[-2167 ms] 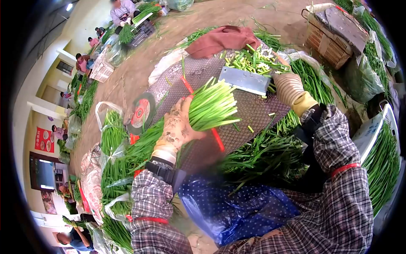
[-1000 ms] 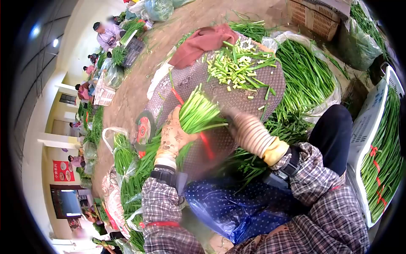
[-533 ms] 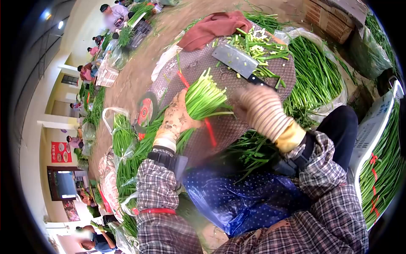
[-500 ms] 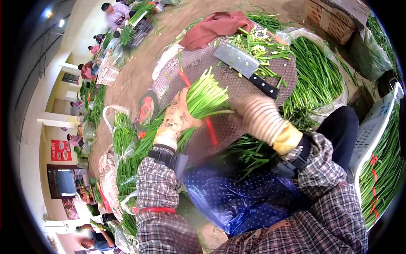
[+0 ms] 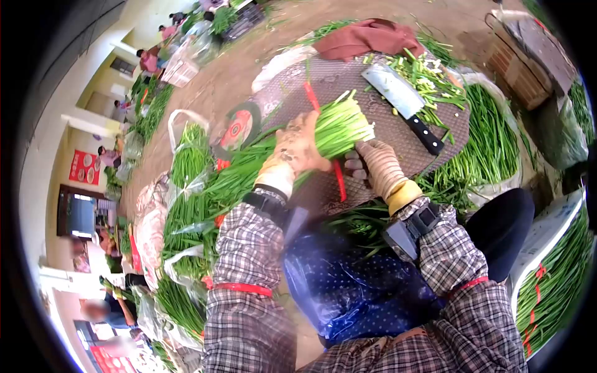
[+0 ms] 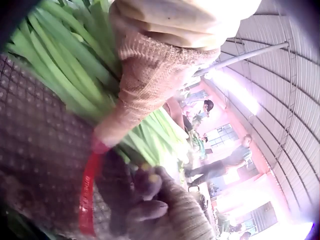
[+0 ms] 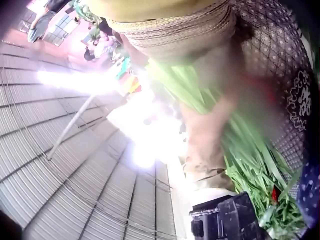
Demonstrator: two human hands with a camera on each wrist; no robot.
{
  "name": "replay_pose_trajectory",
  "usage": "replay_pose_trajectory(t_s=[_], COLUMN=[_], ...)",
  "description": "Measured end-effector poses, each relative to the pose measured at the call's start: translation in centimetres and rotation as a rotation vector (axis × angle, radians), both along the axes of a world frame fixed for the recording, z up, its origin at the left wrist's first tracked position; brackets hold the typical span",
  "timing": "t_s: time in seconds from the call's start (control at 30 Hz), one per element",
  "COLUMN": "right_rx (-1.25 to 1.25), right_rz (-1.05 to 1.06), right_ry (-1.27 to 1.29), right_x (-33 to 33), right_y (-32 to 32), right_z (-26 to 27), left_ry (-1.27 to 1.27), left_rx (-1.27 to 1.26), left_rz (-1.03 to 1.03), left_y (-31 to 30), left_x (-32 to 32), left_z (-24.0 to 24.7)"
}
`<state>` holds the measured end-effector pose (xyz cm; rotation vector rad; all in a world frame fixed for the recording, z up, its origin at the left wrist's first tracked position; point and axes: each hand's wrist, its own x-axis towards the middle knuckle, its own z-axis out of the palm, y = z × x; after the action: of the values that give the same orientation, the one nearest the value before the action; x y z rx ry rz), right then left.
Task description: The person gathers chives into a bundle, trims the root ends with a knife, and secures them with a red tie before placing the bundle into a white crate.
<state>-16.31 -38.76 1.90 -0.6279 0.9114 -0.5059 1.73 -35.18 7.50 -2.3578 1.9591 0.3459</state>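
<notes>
In the head view, my gloved left hand (image 5: 297, 144) grips a bunch of garlic chives (image 5: 343, 127) around the stalks. The pale cut ends point right, and the long leaves trail left. My right hand (image 5: 380, 166), in a striped glove, is at the cut ends with its fingers loosely bent. In the left wrist view, the right hand's fingertips (image 6: 147, 182) show right beside the stalks. A red tape strip (image 5: 339, 180) passes beneath the bunch. A cleaver (image 5: 395, 90) with a black handle lies farther right on the round, patterned tabletop (image 5: 292, 99).
Chopped stalk ends (image 5: 435, 84) lie behind the cleaver, near a brown cloth (image 5: 370, 38). A tape roll (image 5: 237, 129) stands at the left. Loose chives (image 5: 482, 143) fill a bag at the right. A white crate (image 5: 544, 245) holds tied chives. Blue plastic (image 5: 360, 286) covers my lap.
My right hand has let go of the cleaver, leaving it on the tabletop, and has moved left to the bunch's cut ends. My left hand keeps its grip. The head view has shifted.
</notes>
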Motion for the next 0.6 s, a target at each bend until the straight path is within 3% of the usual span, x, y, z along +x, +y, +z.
replay_pose_trajectory(t_s=[0.13, 0.27, 0.37, 0.47, 0.53, 0.57, 0.6], right_rx=[-0.072, -0.084, -0.129, -0.307, -0.431, -0.373, -0.413], right_rz=[-0.047, -0.067, -0.080, -0.189, -0.205, -0.287, -0.260], right_ry=[-0.004, -0.011, 0.046, 0.011, 0.156, 0.248, 0.241], right_x=[0.0, -0.3, -1.9, -6.4, -10.6, -12.0, -14.8], right_y=[-0.7, -0.4, -0.2, 0.1, 1.0, 2.2, 2.2], right_z=[-0.6, 0.0, 0.9, 0.1, 1.0, 2.9, 1.6], left_ry=[-0.168, -0.139, 0.034, 0.038, 0.116, 0.117, 0.090], left_rx=[0.016, -0.017, 0.083, 0.046, 0.036, 0.033, 0.020], left_rz=[0.088, 0.092, 0.059, 0.071, 0.034, 0.046, 0.037], left_y=[-0.2, -0.3, -0.8, -0.5, -0.1, 0.2, 0.3], left_x=[-2.2, -2.2, -1.2, -0.7, -0.3, -0.3, -0.4], left_z=[-0.4, -1.3, -0.3, -1.2, -1.1, -1.0, -1.0])
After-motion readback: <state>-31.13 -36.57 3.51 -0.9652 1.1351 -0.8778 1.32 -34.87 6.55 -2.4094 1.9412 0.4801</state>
